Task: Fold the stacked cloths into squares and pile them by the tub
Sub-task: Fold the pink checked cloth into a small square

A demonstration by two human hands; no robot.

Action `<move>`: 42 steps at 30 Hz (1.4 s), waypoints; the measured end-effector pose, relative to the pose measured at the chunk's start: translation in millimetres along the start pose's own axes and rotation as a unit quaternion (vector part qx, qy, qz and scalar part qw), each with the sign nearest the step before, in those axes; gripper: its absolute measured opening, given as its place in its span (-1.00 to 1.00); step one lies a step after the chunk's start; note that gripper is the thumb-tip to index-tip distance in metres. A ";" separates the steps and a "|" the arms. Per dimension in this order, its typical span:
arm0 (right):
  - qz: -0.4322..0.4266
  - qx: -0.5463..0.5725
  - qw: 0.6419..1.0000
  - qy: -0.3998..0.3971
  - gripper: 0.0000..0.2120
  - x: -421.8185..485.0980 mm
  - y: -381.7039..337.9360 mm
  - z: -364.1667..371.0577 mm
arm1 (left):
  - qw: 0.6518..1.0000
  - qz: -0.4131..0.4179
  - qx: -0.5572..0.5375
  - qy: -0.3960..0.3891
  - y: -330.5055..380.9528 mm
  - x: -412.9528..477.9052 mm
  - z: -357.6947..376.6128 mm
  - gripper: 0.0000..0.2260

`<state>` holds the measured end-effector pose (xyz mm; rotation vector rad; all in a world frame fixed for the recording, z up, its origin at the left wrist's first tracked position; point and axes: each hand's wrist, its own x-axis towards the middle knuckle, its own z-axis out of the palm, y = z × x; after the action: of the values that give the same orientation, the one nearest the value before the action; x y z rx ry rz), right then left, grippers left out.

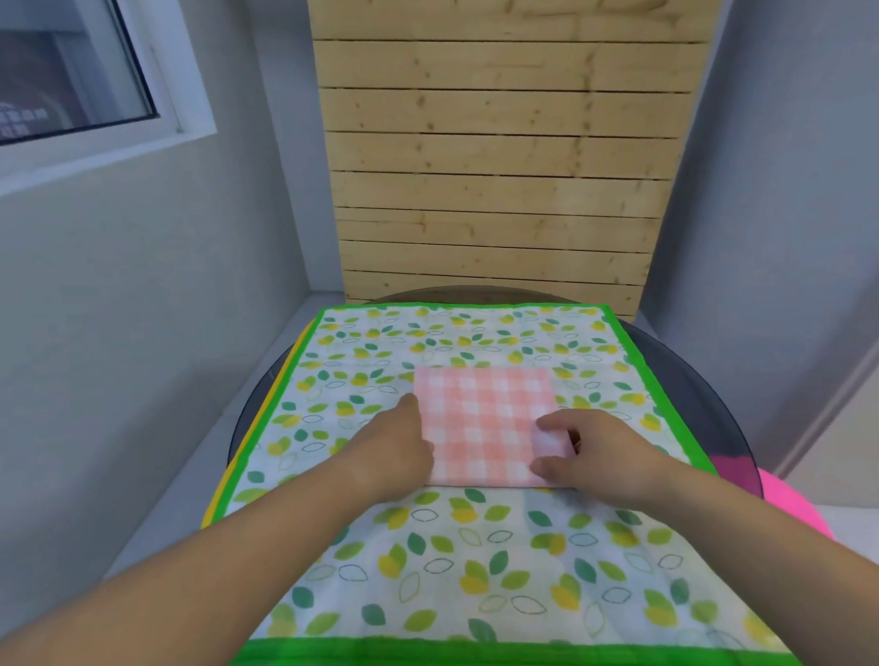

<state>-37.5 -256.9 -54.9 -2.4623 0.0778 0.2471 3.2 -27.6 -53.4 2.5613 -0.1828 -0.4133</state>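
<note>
A pink-and-white checked cloth [484, 417], folded into a small square, lies in the middle of a large leaf-print cloth with a green border [440, 554]. The leaf-print cloth tops a flat stack; a yellow edge [251, 437] of a lower cloth shows at the left. My left hand [398, 446] rests at the pink square's left edge with its fingers curled. My right hand [583, 450] pinches the square's near right corner between thumb and fingers. Through and past the table's right rim shows a bright pink shape [782, 497]; whether this is the tub I cannot tell.
The stack lies on a round dark glass table [707, 373] set in a corner. A wooden slatted panel [508, 148] stands behind it, grey walls at both sides, a window [46, 79] up on the left.
</note>
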 end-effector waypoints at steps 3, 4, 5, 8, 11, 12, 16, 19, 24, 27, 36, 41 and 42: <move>0.008 0.004 1.000 -0.005 -0.35 -0.4 0.1 1.5 | 0.999 0.006 -0.053 0.009 -6.0 -3.2 2.0 -0.54; 0.013 0.002 1.000 -0.005 -0.33 -0.2 -0.1 2.7 | 0.998 0.009 -0.057 0.005 -5.9 -4.4 2.5 -0.53; 0.018 0.000 1.000 -0.004 -0.31 -0.3 -0.2 4.0 | 0.999 0.010 -0.048 0.002 -5.6 -5.0 3.1 -0.55; 0.030 -0.011 0.999 -0.002 -0.30 -0.3 -0.1 8.6 | 0.999 0.010 0.033 -0.006 -1.9 -7.4 9.0 -0.59; 0.032 -0.057 0.998 0.005 -0.33 -1.3 -0.9 16.1 | 0.989 0.018 0.143 0.020 -0.8 -7.9 20.8 -0.50; 0.027 -0.094 0.995 0.023 -0.35 -1.3 -0.7 19.5 | 0.982 0.028 0.182 0.038 -0.7 -7.9 25.4 -0.46; -0.074 -0.228 0.966 0.094 -0.42 -1.0 -2.9 31.9 | 0.968 0.108 0.226 0.032 -1.0 -5.8 41.8 -0.42; -0.170 -0.274 0.946 0.027 -0.30 -1.8 -1.4 47.2 | 0.965 0.128 0.229 0.000 -5.7 -2.4 50.1 -0.45; -0.129 -0.265 0.955 -0.018 -0.45 -1.1 14.8 45.7 | 0.962 0.123 0.241 -0.021 -12.5 -0.4 46.9 -0.42; -0.109 -0.260 0.959 -0.028 -0.46 -6.3 26.0 32.1 | 0.962 0.105 0.248 -0.031 -13.6 -2.8 43.3 -0.39; -0.096 -0.118 0.988 -0.038 -0.51 -10.1 35.7 7.1 | 0.987 0.053 0.148 -0.029 -20.8 -4.5 25.8 -0.46; -0.050 0.089 0.985 0.138 -0.67 0.5 19.1 -7.3 | 0.987 0.048 -0.012 0.152 -10.5 2.2 13.7 -0.54; -0.038 0.102 0.983 0.151 -0.69 4.3 16.2 -8.2 | 0.988 0.037 -0.050 0.143 -6.6 4.7 11.9 -0.52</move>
<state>-33.8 -274.6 -59.3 -2.2743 0.1315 -0.1614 4.0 -28.7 -67.7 2.4715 -0.1471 -0.0248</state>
